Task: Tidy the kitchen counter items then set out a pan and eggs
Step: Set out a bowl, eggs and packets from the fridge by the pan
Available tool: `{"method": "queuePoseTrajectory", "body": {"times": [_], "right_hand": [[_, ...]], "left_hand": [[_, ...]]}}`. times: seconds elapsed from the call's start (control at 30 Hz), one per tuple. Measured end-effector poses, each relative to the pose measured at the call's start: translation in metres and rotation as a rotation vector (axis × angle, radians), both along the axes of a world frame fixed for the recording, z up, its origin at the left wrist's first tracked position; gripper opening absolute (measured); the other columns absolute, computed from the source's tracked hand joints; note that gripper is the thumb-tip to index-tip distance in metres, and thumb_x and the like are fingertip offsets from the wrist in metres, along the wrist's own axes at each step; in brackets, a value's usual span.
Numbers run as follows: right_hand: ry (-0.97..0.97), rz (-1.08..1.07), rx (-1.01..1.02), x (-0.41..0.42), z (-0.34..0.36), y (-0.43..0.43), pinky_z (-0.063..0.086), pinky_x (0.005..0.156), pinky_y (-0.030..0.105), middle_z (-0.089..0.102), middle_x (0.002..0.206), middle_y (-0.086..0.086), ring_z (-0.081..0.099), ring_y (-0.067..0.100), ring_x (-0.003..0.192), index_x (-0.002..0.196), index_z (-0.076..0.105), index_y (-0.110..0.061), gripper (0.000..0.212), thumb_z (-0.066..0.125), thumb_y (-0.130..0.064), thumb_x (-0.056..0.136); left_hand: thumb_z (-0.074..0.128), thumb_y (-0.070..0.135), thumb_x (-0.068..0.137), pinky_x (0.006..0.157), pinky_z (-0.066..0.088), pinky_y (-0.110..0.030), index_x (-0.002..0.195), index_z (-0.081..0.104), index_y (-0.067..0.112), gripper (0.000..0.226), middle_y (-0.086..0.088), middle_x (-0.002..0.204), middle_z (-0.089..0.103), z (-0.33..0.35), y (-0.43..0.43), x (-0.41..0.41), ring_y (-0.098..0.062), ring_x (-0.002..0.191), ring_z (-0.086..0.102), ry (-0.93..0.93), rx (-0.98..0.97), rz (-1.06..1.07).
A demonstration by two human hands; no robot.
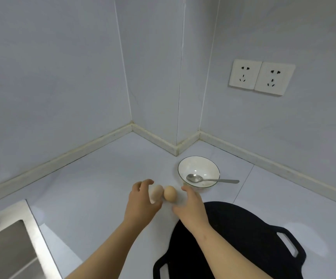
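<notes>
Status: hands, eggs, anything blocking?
Left hand holds pale egg. Right hand open beside brown egg, on counter. Pan set out at right. Bowl with spoon behind, nothing blocking.

Two eggs (170, 193) (156, 193), one bowl (199, 167), one spoon (213, 180), one black pan (233, 238), two wall sockets (245, 74) (274, 78)

Left egg (156, 193) just beside right egg (170, 193) on the desk (102, 188); bowl (199, 165) behind-right, spoon (213, 180) in it, handle over the right rim; pan (243, 238) in front; sink (8, 248) far left.
</notes>
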State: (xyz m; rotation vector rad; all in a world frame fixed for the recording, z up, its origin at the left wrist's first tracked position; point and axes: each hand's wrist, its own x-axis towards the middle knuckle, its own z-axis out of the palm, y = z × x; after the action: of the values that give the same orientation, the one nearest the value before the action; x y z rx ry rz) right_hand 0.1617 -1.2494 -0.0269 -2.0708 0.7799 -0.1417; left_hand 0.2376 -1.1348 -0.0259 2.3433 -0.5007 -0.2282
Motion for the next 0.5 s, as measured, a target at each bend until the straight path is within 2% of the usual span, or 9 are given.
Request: {"method": "queuePoseTrajectory", "body": {"times": [0.17,0.27,0.4,0.5], "right_hand": [[-0.013,0.027,0.061,-0.018,0.009,0.002,0.042,0.095,0.025,0.041,0.139,0.002,0.047,0.018,0.123,0.139,0.035,-0.02,0.06,0.062,-0.014,0.086],[-0.024,0.028,0.085,-0.029,0.018,0.0,0.042,0.101,0.027,0.041,0.138,0.003,0.047,0.018,0.123,0.139,0.036,-0.02,0.059,0.062,-0.014,0.087],[-0.059,-0.031,0.111,-0.051,0.031,-0.008,0.042,0.099,0.025,0.045,0.134,0.0,0.047,0.011,0.109,0.137,0.038,-0.022,0.057,0.063,-0.016,0.086],[-0.123,-0.166,0.164,-0.082,0.038,-0.018,0.041,0.102,0.026,0.047,0.133,-0.003,0.046,0.012,0.119,0.136,0.041,-0.025,0.057,0.065,-0.017,0.085]], "left_hand": [[0.064,0.024,0.085,0.083,0.039,-0.022,0.129,0.042,0.022,0.05,-0.001,0.137,0.037,0.003,0.004,-0.018,-0.017,0.116,0.049,0.04,-0.026,-0.016],[0.064,0.024,0.085,0.083,0.039,-0.021,0.128,0.044,0.021,0.047,0.0,0.133,0.042,0.008,-0.003,-0.029,-0.013,0.107,0.05,0.03,-0.043,-0.024],[0.063,0.023,0.086,0.08,0.036,-0.019,0.126,0.046,0.019,0.044,0.001,0.124,0.046,0.016,-0.025,-0.048,-0.008,0.096,0.046,0.036,-0.099,-0.08],[0.063,0.022,0.086,0.078,0.037,-0.018,0.123,0.049,0.019,0.04,0.005,0.116,0.046,0.027,-0.05,-0.07,-0.006,0.096,0.049,0.044,-0.143,-0.199]]}}
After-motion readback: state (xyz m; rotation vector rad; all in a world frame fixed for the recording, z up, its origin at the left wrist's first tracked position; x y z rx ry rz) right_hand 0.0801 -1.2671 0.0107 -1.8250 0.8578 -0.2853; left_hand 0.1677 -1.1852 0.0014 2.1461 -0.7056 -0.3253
